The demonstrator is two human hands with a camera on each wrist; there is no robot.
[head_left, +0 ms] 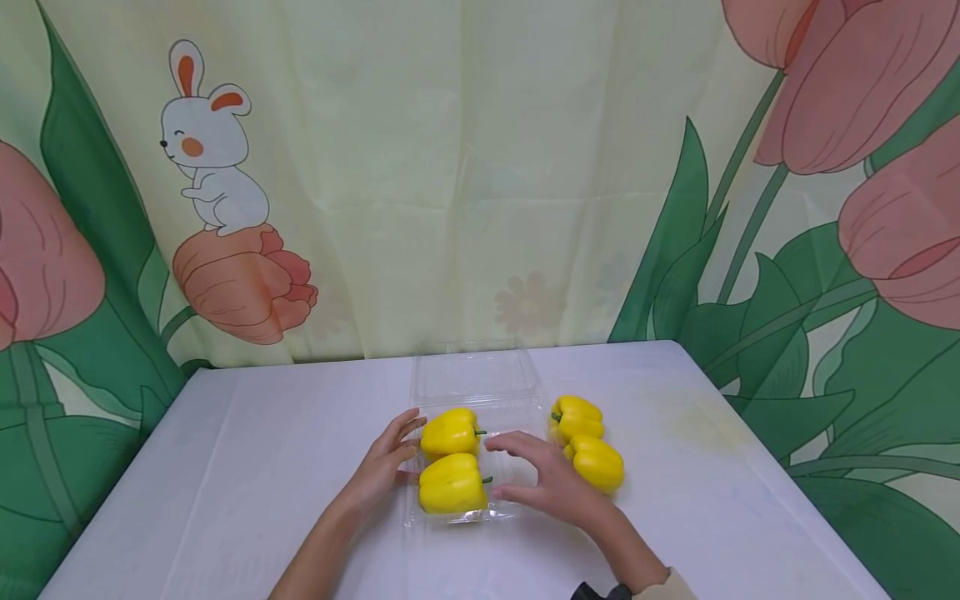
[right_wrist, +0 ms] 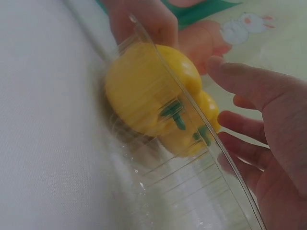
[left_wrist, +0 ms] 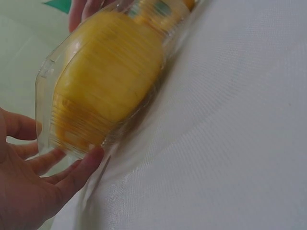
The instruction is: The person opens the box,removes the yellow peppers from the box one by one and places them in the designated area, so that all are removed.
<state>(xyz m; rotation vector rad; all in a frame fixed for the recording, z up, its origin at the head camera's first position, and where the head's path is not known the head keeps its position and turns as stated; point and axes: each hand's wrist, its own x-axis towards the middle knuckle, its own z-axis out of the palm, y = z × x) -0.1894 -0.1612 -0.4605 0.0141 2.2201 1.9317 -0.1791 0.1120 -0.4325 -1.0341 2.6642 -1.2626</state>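
A clear plastic clamshell box (head_left: 517, 414) lies opened out, its lid (head_left: 476, 375) folded back toward the curtain. In its left part sit two yellow bell peppers, the farther one (head_left: 448, 432) behind the nearer one (head_left: 452, 485), green stems pointing right. My left hand (head_left: 381, 471) rests against the box's left side, fingers spread; the left wrist view shows its fingertips (left_wrist: 93, 155) touching the plastic. Over the box's right part, my right hand (head_left: 551, 479) hovers just right of the stems with thumb and fingers apart, holding nothing.
Two more yellow bell peppers, one farther back (head_left: 577, 419) and one nearer (head_left: 597, 464), lie on the table right of the box, the nearer partly behind my right hand. A white cloth covers the table (head_left: 255, 467). A printed curtain (head_left: 450, 183) hangs behind its far edge.
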